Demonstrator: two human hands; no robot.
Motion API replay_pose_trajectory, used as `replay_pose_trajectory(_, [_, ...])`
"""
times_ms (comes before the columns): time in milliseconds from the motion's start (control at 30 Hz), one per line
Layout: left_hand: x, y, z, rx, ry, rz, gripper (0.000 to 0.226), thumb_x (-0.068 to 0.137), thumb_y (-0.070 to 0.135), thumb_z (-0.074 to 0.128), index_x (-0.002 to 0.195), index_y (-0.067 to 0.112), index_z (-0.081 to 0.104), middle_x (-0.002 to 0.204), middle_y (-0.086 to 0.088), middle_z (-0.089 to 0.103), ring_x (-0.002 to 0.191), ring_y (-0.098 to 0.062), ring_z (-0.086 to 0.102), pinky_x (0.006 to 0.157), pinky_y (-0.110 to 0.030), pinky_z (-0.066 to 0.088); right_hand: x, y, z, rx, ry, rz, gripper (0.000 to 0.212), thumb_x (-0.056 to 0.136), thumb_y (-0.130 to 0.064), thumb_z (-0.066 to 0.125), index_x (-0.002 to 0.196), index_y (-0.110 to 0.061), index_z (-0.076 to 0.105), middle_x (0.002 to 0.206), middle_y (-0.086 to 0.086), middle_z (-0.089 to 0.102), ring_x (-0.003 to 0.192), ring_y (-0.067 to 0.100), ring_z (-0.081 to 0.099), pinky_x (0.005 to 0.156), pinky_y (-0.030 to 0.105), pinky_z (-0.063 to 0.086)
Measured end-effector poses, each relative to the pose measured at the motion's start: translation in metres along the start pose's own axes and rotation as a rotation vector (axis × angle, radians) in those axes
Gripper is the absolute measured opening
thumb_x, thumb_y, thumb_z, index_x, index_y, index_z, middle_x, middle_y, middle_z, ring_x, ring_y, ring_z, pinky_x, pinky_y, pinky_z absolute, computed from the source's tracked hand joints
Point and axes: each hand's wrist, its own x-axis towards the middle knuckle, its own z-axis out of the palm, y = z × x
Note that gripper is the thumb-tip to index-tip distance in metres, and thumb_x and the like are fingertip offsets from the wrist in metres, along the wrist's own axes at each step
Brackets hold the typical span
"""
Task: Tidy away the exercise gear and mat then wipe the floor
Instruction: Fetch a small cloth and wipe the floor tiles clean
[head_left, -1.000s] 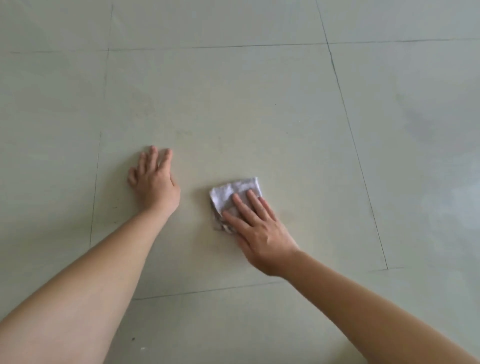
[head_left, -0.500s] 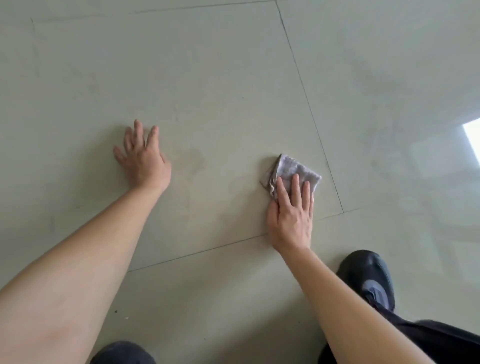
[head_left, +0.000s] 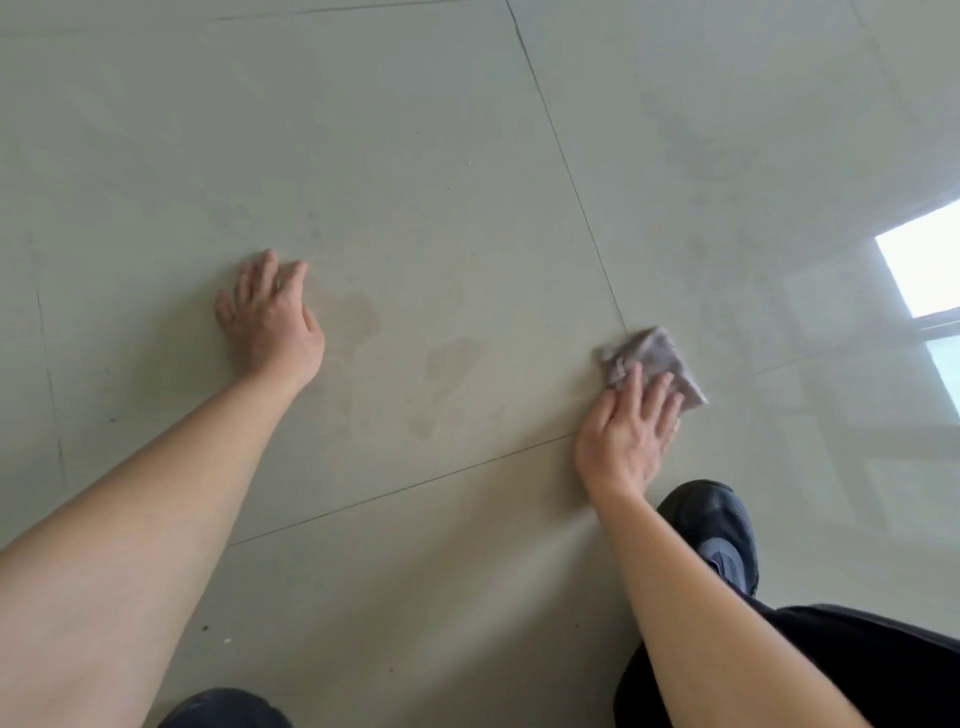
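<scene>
A folded grey-white cloth (head_left: 654, 358) lies flat on the pale tiled floor (head_left: 415, 156), right where two grout lines cross. My right hand (head_left: 626, 434) presses on its near edge with the fingers spread flat. My left hand (head_left: 270, 322) rests palm down on the same tile farther left, fingers apart, holding nothing. Faint damp smears (head_left: 447, 364) mark the tile between the two hands. No exercise gear or mat is in view.
My black shoe (head_left: 719, 530) and dark trouser leg (head_left: 857, 670) sit just behind my right forearm at the lower right. Another dark shoe tip (head_left: 223, 709) shows at the bottom edge. A bright window reflection (head_left: 924, 270) shines on the floor at right.
My right hand has slid the cloth to the right across the tile to the grout crossing. My left hand has stayed planted. The view has tilted down, bringing my shoes in.
</scene>
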Motion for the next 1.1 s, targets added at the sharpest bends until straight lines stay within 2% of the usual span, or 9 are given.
replay_pose_trajectory(67, [0.001, -0.002, -0.002, -0.019, 0.008, 0.007, 0.051, 0.087, 0.005, 0.051, 0.137, 0.015, 0.054, 0.153, -0.013, 0.039, 0.143, -0.031, 0.031, 0.113, -0.053, 0.022, 0.011, -0.017, -0.002, 0.011, -0.021, 0.139, 0.055, 0.106, -0.041, 0.017, 0.16, -0.032, 0.007, 0.168, 0.005, -0.005, 0.154, 0.029, -0.011, 0.124, 0.042, -0.008])
replay_pose_trajectory(133, [0.003, -0.004, -0.005, -0.043, 0.02, 0.014, 0.051, 0.085, 0.003, 0.051, 0.134, 0.014, 0.057, 0.152, -0.012, 0.041, 0.141, -0.03, 0.034, 0.111, -0.051, 0.025, -0.002, -0.046, 0.013, -0.006, -0.056, 0.022, 0.055, 0.106, -0.039, 0.021, 0.159, -0.032, 0.01, 0.168, 0.007, -0.005, 0.153, 0.033, -0.011, 0.124, 0.045, -0.009])
replay_pose_trajectory(300, [0.004, -0.013, -0.013, -0.013, 0.058, -0.082, 0.054, 0.084, 0.001, 0.052, 0.137, 0.012, 0.054, 0.155, -0.013, 0.035, 0.141, -0.035, 0.031, 0.112, -0.052, 0.022, -0.077, -0.112, 0.047, -0.025, -0.249, -0.822, 0.052, 0.101, -0.039, 0.037, 0.151, -0.028, 0.04, 0.165, 0.01, 0.021, 0.152, 0.04, 0.005, 0.124, 0.051, 0.003])
replay_pose_trajectory(433, [0.006, -0.027, -0.015, 0.028, 0.0, -0.131, 0.06, 0.086, 0.002, 0.051, 0.143, 0.017, 0.046, 0.158, -0.01, 0.031, 0.145, -0.033, 0.026, 0.113, -0.057, 0.019, -0.02, -0.118, 0.04, -0.094, -0.301, -1.289, 0.046, 0.098, -0.037, 0.048, 0.143, -0.027, 0.053, 0.158, 0.009, 0.038, 0.149, 0.035, 0.026, 0.123, 0.045, 0.017])
replay_pose_trajectory(567, [0.007, -0.035, -0.018, 0.045, -0.015, -0.109, 0.058, 0.087, 0.004, 0.052, 0.143, 0.021, 0.048, 0.157, -0.005, 0.034, 0.143, -0.03, 0.03, 0.112, -0.053, 0.021, 0.082, -0.096, 0.018, -0.041, -0.05, -0.812, 0.046, 0.098, -0.036, 0.044, 0.142, -0.028, 0.052, 0.156, 0.009, 0.041, 0.148, 0.031, 0.03, 0.119, 0.05, 0.028])
replay_pose_trajectory(667, [0.007, -0.037, -0.022, 0.045, -0.005, -0.081, 0.06, 0.084, 0.002, 0.054, 0.141, 0.021, 0.051, 0.155, -0.004, 0.038, 0.141, -0.029, 0.035, 0.109, -0.049, 0.024, 0.107, -0.096, -0.001, 0.005, -0.037, -0.208, 0.052, 0.103, -0.038, 0.031, 0.155, -0.032, 0.03, 0.167, 0.003, 0.015, 0.154, 0.028, 0.006, 0.125, 0.044, 0.007])
replay_pose_trajectory(733, [0.008, -0.039, -0.024, 0.038, 0.005, -0.072, 0.061, 0.082, 0.0, 0.055, 0.14, 0.021, 0.053, 0.154, -0.003, 0.041, 0.139, -0.028, 0.037, 0.107, -0.047, 0.026, 0.091, -0.119, 0.004, -0.005, -0.042, -0.11, 0.053, 0.104, -0.036, 0.029, 0.157, -0.03, 0.024, 0.168, 0.006, 0.01, 0.153, 0.033, 0.002, 0.124, 0.043, 0.002])
replay_pose_trajectory(967, [0.016, -0.043, -0.032, -0.03, 0.094, -0.191, 0.059, 0.084, -0.005, 0.048, 0.138, 0.016, 0.055, 0.131, -0.023, 0.059, 0.12, -0.039, 0.052, 0.099, -0.048, 0.034, -0.049, -0.203, 0.061, -0.085, -0.332, -1.083, 0.05, 0.102, -0.032, 0.044, 0.152, -0.03, 0.038, 0.166, 0.009, 0.017, 0.152, 0.04, 0.004, 0.123, 0.046, -0.002])
replay_pose_trajectory(1100, [0.01, -0.05, -0.027, -0.047, 0.141, -0.143, 0.057, 0.084, -0.006, 0.047, 0.138, 0.012, 0.055, 0.132, -0.022, 0.059, 0.118, -0.04, 0.055, 0.097, -0.048, 0.037, 0.01, -0.198, 0.054, -0.157, -0.342, -1.562, 0.043, 0.101, -0.033, 0.047, 0.143, -0.028, 0.052, 0.158, 0.009, 0.038, 0.147, 0.035, 0.029, 0.121, 0.045, 0.016])
